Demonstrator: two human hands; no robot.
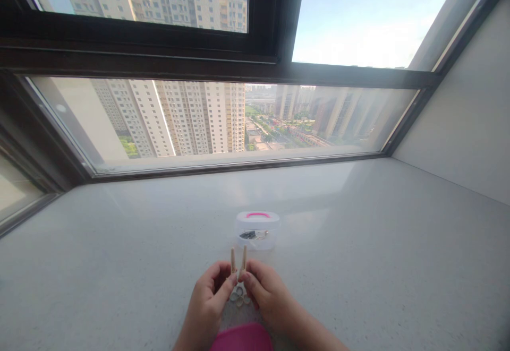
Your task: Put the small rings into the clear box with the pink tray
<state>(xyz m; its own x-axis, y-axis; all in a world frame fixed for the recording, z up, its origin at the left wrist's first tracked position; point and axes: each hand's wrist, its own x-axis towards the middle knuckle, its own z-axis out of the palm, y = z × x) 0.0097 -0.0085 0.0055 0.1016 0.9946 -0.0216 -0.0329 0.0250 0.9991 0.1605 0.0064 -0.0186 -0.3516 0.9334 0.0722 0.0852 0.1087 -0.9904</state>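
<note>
Pale counter (pixel 119 266), see-through box (pixel 258 223) with dark bits (pixel 249 235) inside. My left hand (pixel 209 293) and right hand (pixel 268 288) each pinch a slim tan stick (pixel 233 260).

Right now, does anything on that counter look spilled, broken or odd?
Nothing stands out: no spill or break shows. The clear box stands upright, the small round pieces lie clustered, and the left hand and right hand each hold a slim tan piece. The pink thing is partly out of frame, so I can't judge it.
</note>
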